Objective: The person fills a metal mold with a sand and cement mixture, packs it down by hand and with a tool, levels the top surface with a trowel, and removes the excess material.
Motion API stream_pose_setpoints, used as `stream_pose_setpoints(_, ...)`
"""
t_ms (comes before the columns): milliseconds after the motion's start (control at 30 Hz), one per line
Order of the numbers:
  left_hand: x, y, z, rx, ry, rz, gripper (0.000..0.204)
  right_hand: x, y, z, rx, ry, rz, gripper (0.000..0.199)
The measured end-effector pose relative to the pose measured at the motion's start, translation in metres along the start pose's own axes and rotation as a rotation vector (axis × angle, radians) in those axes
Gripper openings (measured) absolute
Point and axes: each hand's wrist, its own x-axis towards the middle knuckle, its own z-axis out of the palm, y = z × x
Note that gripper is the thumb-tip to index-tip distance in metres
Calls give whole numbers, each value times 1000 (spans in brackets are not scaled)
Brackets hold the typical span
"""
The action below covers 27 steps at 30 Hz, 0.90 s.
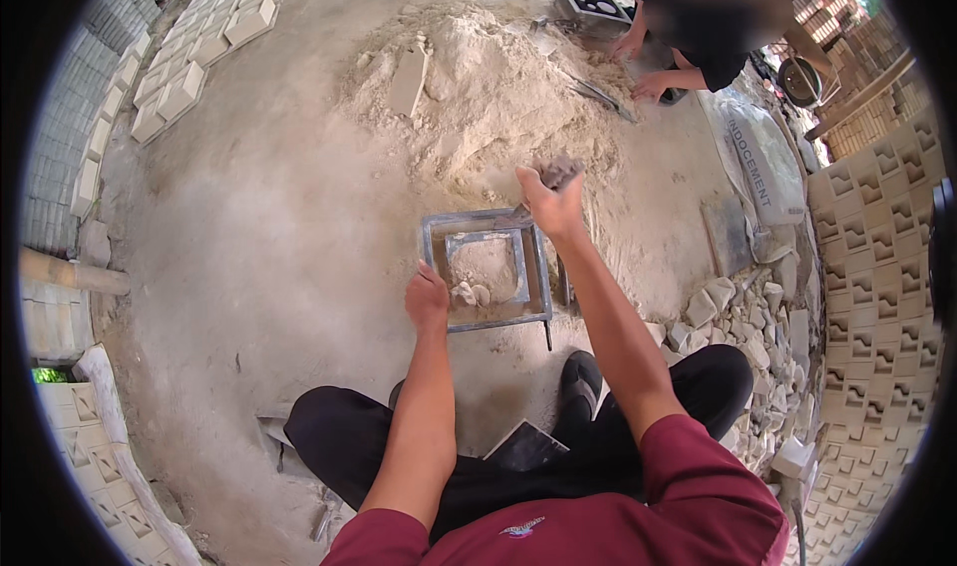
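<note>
Left hand [427, 295]: placed at the left bar of the metal frame [498, 323], thumb uppermost, wrist nearly straight; whether the fingers grip the bar cannot be told. The metal frame lies flat on the floor [249, 267], a smaller inner frame [520, 269] inside it. Pale heap [488, 77]: beyond the frame. Right hand [551, 202]: arm extended, at the frame's far right corner, holding a dark clump [565, 170].

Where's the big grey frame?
In the head view, the frame lies on the ground near the middle, right of the left hand, below the pale heap.
</note>
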Motion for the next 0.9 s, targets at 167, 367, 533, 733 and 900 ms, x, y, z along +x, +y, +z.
stream_pose_setpoints(167,-2,-11,1,-38,-14,19,62,-14,4,15,-168,41,-164,26)
stream_pose_setpoints(367,-7,-6,-3,-84,7,58,60,-26,-7,31,-115,-117,-160,38)
stream_pose_setpoints(533,-11,-3,-7,-52,19,33,61,-32,-10,45,-117,-167,-221,37)
stream_pose_setpoints(733,-13,6,-8,-36,31,-25,61,-15,-23,56,-140,-205,-148,27)
stream_pose_setpoints(900,-8,4,-10,-6,26,22,56,-11,-22,72,-144,-232,46,26)
